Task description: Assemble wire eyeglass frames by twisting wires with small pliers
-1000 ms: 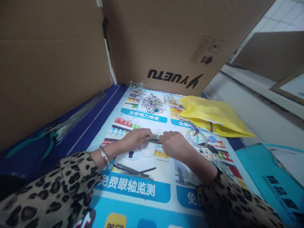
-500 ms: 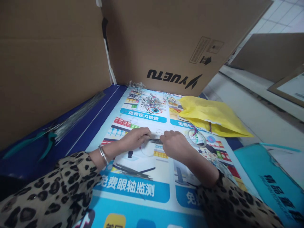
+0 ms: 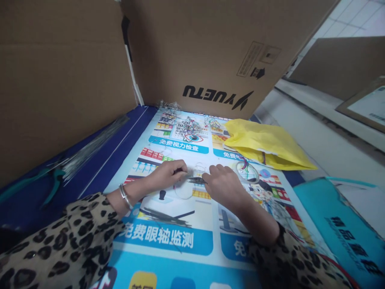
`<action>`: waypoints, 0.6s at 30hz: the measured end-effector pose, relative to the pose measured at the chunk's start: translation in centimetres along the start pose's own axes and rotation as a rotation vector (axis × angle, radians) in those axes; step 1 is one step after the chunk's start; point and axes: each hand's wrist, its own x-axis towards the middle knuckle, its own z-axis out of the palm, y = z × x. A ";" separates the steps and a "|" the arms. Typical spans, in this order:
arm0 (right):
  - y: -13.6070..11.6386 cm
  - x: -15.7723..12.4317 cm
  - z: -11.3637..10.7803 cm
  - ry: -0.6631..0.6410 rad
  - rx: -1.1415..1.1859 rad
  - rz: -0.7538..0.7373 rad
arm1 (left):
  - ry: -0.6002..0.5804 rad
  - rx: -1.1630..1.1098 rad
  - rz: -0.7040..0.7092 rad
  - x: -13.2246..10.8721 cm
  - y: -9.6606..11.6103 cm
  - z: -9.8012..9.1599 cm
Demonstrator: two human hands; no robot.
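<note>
My left hand (image 3: pixel 167 175) is closed in a pinch on a thin wire. A fine wire loop (image 3: pixel 184 197) hangs just under its fingertips, over the printed sheet. My right hand (image 3: pixel 224 185) is wrapped round small dark pliers (image 3: pixel 197 180), whose narrow jaws point left at the left fingertips; their handles are hidden in the palm. A small gap lies between the jaws and the left fingers. Below the hands rests a bundle of short dark wires (image 3: pixel 165 217). A roll of coloured wire (image 3: pixel 247 171) lies beyond my right hand.
Tangled wire pieces (image 3: pixel 191 126) lie at the back. On the left are long straight wires (image 3: pixel 93 146) and teal-handled pliers (image 3: pixel 54 186). A yellow bag (image 3: pixel 264 142) and a teal pouch (image 3: pixel 343 224) lie at right. Cardboard walls (image 3: pixel 225 52) enclose the back and left.
The pliers' tips and my left fingertips have drawn slightly apart, and more of the jaws shows. The whole view has shifted a little.
</note>
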 end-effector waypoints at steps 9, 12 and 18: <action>-0.3 -0.4 0.8 0.084 -0.012 0.021 | 0.001 0.013 -0.020 -0.1 0.0 -0.1; -0.4 -0.5 0.7 0.103 -0.014 0.035 | -0.002 -0.001 -0.018 -0.2 0.0 0.0; -0.5 -0.4 1.0 0.119 0.000 0.026 | -0.004 0.012 -0.007 -0.2 -0.2 0.1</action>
